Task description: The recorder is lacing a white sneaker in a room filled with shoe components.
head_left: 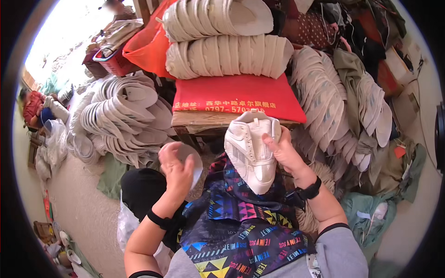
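Observation:
In my right hand [288, 153] is a white shoe upper [252, 155], toe pointing down toward my lap, with the thumb on its tongue side and the fingers behind it. Eyelet holes run down its front and no lace shows in them. My left hand [174, 169], lower and to the left, is curled round a thin pale piece with a rounded edge [198, 167]. Most of that piece is behind the hand, so its kind cannot be made out. The two hands are apart. A dark apron with colourful print [241, 227] covers my lap.
Two rows of nested pale shoe uppers [227, 58] lie on a low table with a red cover [232, 92] ahead. More stacks [120, 116] sit on the floor at left, others [320, 92] hang at right. A red basket [118, 62] and another person [34, 109] are farther left.

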{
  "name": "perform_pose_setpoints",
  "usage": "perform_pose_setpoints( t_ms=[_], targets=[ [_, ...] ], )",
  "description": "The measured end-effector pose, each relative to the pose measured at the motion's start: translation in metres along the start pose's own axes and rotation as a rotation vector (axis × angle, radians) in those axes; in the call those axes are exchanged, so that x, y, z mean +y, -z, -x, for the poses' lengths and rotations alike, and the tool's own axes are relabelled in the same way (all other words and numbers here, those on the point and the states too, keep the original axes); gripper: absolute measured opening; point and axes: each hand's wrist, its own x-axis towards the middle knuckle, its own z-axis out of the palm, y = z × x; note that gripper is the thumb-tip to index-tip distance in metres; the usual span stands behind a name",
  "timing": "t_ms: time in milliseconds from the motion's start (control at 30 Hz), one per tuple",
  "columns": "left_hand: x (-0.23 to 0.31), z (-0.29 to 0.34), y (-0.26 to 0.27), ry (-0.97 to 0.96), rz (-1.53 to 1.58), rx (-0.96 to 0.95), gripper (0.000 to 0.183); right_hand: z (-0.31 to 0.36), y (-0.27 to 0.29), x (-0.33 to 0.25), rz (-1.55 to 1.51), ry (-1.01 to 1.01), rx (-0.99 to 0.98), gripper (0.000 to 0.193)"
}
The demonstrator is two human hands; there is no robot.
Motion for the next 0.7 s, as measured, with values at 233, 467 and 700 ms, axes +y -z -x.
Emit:
perform_pose_setpoints(
  t_ms=[233,467,700],
  targets=[
    [0.058,-0.023,-0.071,-0.274,0.332,-0.334,0.086,0.003,0.003,-0.011,0.696,0.376,0.024,0.098],
    [0.055,-0.010,-0.112,-0.019,0.709,-0.638,0.098,0.009,0.031,-0.007,1.001,0.178,-0.145,0.098],
    [0.052,-0.019,-0.105,0.037,0.741,-0.652,0.092,0.008,0.031,0.029,0.817,0.139,-0.031,0.092]
  ],
)
